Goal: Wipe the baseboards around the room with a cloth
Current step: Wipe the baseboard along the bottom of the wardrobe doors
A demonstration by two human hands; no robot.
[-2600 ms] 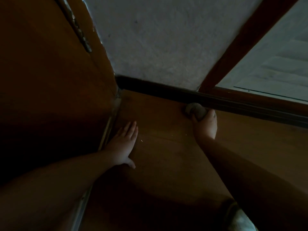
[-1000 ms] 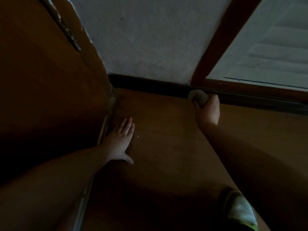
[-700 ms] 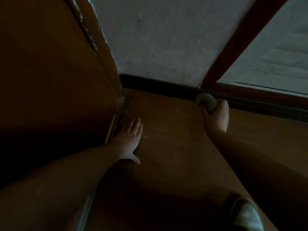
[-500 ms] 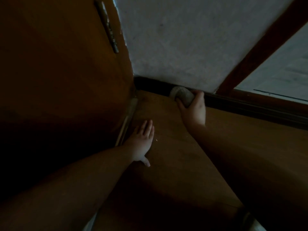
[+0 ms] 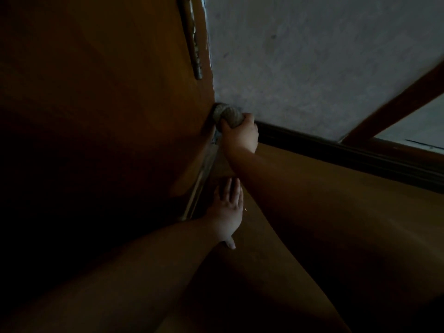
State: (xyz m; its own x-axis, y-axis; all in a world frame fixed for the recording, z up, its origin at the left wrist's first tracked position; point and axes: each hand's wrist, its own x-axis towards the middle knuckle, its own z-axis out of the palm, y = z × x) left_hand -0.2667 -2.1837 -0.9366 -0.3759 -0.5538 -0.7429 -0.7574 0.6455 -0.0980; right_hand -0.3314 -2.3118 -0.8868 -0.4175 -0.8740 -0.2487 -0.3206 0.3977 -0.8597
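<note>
Down at seven o'clock, my left hand (image 5: pixel 227 213) lies flat on the wooden floor (image 5: pixel 336 212), fingers straight. Toward twelve, my right hand (image 5: pixel 241 137) curls tight around the balled cloth (image 5: pixel 227 115), pressing it into the corner where the dark baseboard (image 5: pixel 336 152) meets the door (image 5: pixel 108 104).

A dark brown wooden door (image 5: pixel 96 116) with a worn metal hinge (image 5: pixel 192 44) meets a rough grey plaster wall (image 5: pixel 312 56) above a brown floor (image 5: pixel 348 224).
</note>
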